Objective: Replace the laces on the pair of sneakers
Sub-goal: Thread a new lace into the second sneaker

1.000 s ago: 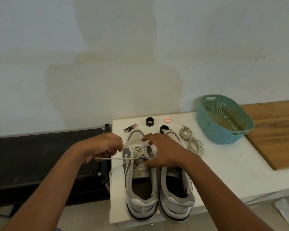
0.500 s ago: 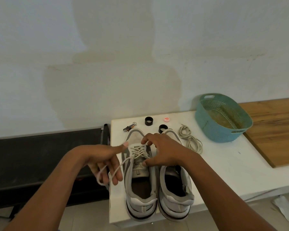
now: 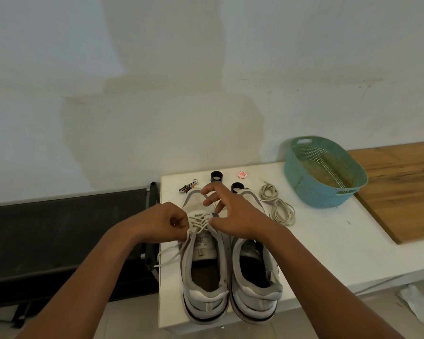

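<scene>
Grey-white sneakers [image 3: 228, 270], left one half-laced

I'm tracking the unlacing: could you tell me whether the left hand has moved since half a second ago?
Yes. The left hand has come back up onto the left sneaker's laces.

sneakers [image 3: 230, 272] side by side on table [image 3: 328, 245] | spare laces [image 3: 278, 204] right | basket [image 3: 324, 171] beyond

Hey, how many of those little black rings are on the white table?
2. One black ring sits near the table's far edge, beside the red-and-white cap. The other black ring is nearer, just past the right sneaker's toe. More may hide behind the right hand.
</scene>
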Tool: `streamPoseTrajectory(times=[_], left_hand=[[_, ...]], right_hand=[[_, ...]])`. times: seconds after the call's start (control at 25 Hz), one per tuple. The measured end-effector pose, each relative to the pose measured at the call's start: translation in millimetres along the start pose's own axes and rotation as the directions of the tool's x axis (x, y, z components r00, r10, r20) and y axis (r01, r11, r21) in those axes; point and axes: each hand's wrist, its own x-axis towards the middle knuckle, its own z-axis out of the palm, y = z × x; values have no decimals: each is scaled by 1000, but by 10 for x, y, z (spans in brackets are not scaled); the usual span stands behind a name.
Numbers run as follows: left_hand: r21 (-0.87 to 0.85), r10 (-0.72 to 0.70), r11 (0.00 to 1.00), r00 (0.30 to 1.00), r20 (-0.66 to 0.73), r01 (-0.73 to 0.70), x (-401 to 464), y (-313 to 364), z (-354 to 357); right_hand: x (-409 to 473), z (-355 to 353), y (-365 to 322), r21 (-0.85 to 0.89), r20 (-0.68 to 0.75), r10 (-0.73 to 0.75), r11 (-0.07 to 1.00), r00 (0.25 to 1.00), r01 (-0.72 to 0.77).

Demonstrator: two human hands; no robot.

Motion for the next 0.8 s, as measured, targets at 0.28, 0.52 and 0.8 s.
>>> streamPoseTrajectory(times=[0.28,0.52,0.8], left_hand=[[-489,-17,866,973,-228,-99,-82,210,-139],[-760,-146,595,895,-422,-261,-46,165,-229],[-851,-211,319,845,-492,-416,-70,141,-267]], right_hand=[[62,151,-128,437,60,-51,899,997,19],[127,44,-99,472,-210,74,881,975,35],[141,5,69,247,-268,126,967,955,-58]])
